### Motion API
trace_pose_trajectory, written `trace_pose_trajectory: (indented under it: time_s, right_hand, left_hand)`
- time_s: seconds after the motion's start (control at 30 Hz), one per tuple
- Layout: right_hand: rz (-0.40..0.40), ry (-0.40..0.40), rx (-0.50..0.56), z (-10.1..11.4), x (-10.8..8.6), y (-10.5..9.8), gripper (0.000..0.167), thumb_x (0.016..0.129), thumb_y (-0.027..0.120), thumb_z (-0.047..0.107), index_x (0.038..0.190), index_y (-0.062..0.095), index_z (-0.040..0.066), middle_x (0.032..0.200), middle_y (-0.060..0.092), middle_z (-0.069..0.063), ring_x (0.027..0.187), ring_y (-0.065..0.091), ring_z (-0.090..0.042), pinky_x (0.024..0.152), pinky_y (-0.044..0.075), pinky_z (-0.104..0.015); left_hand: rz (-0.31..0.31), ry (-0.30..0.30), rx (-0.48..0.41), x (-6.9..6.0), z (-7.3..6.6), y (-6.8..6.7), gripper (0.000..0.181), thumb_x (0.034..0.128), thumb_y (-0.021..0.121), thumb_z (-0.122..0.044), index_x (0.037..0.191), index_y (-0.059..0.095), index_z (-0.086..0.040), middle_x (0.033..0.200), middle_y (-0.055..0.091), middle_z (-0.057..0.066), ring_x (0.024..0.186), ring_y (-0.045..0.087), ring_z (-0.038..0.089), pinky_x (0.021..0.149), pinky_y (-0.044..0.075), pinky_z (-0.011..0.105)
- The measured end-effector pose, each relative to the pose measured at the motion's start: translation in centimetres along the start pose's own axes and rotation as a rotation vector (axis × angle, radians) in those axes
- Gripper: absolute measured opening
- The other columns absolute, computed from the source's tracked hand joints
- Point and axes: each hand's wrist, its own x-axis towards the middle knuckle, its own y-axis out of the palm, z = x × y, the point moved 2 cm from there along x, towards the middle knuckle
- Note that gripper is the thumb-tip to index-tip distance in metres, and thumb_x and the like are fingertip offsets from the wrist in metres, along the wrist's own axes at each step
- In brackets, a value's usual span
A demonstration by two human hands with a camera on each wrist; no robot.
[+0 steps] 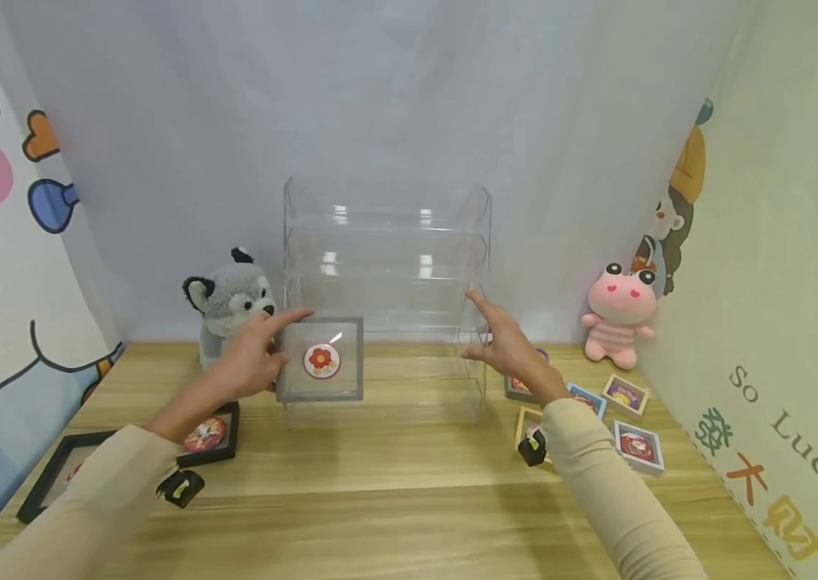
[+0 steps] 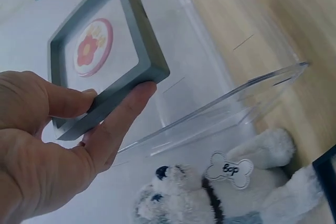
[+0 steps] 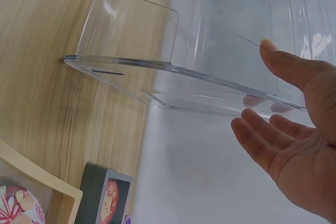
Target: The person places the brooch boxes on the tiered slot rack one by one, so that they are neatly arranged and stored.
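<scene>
Frame [image 1: 322,360] held clear of the desk [image 1: 409,524], a person works at a clear rack [image 1: 390,294]. The left hand [image 1: 253,356] pinches the frame by its left side, thumb on the front rim and fingers along the outer edge. The frame sits just right of that hand, near upright, before the rack's lower left; whether it touches a shelf cannot be told. The right hand [image 1: 506,342] grips nothing, thumb and fingers spread about the rack's right side; contact is unclear. The step in hand looks like bringing the frame to the rack. The next move would seem to call for lining its lower edge up with a shelf. A toy dog [image 1: 231,298] sits beyond the left hand.
</scene>
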Motion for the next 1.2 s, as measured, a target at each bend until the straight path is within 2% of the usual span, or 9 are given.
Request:
trace_pose_trajectory:
  time_s: [0.2, 0.4, 0.57, 0.8, 1.03, 1.2]
  right_hand:
    - [0.005, -0.003, -0.006, -0.2, 0.1, 0.1, 0.098, 0.084, 0.081, 0.012, 0.160, 0.019, 0.016, 0.153, 0.034, -0.028, 0.114, 0.057, -0.043, 0.092, 0.052, -0.057]
    - [0.012, -0.005, -0.001, -0.3, 0.2, 0.0, 0.099, 0.083, 0.081, 0.013, 0.160, 0.019, 0.017, 0.152, 0.036, -0.028, 0.114, 0.056, -0.044, 0.093, 0.051, -0.057]
    - [0.010, -0.011, -0.011, -0.4, 0.2, 0.0, 0.099, 0.084, 0.082, 0.016, 0.160, 0.019, 0.018, 0.151, 0.036, -0.028, 0.111, 0.057, -0.040, 0.092, 0.052, -0.056]
    - [-0.007, -0.024, 0.000, -0.6, 0.4, 0.1, 0.098, 0.083, 0.081, 0.014, 0.160, 0.020, 0.019, 0.153, 0.035, -0.028, 0.113, 0.057, -0.043, 0.093, 0.051, -0.058]
    - [-0.003, -0.032, -0.006, -0.4, 0.2, 0.1, 0.098, 0.084, 0.081, 0.014, 0.160, 0.019, 0.015, 0.154, 0.035, -0.028, 0.113, 0.057, -0.043, 0.095, 0.050, -0.059]
    - [-0.011, -0.036, -0.005, -0.3, 0.2, 0.1, 0.098, 0.084, 0.081, 0.013, 0.160, 0.019, 0.016, 0.154, 0.035, -0.028, 0.113, 0.058, -0.043, 0.094, 0.050, -0.058]
  left_hand:
    - [-0.009, 0.001, 0.002, 2.2, -0.9, -1.5, 0.066, 0.0897, 0.051, 0.014, 0.150, 0.042, -0.011, 0.107, 0.042, 0.027, 0.074, 0.041, 0.024, 0.053, 0.046, 0.030]
    - [-0.054, 0.022, 0.040, 4.8, -1.9, -3.2, 0.066, 0.0934, 0.051, 0.010, 0.153, 0.040, -0.015, 0.108, 0.040, 0.025, 0.077, 0.043, 0.028, 0.060, 0.041, 0.035]
    - [-0.109, 0.096, 0.067, 7.0, -2.2, -4.1, 0.067, 0.0923, 0.051, 0.012, 0.153, 0.041, -0.015, 0.106, 0.041, 0.023, 0.086, 0.046, 0.030, 0.067, 0.039, 0.039]
    - [-0.179, 0.168, 0.066, 9.5, -2.3, -4.9, 0.064, 0.0950, 0.052, 0.010, 0.152, 0.043, -0.019, 0.108, 0.040, 0.022, 0.090, 0.047, 0.031, 0.070, 0.038, 0.041]
    - [-0.267, 0.241, 0.026, 11.0, -2.1, -5.2, 0.061, 0.0965, 0.051, 0.011, 0.151, 0.045, -0.017, 0.113, 0.039, 0.024, 0.086, 0.043, 0.030, 0.071, 0.036, 0.043]
    - [-0.352, 0.303, 0.037, 11.9, -1.9, -5.3, 0.059, 0.0974, 0.050, 0.010, 0.149, 0.047, -0.016, 0.114, 0.036, 0.024, 0.088, 0.044, 0.033, 0.070, 0.037, 0.043]
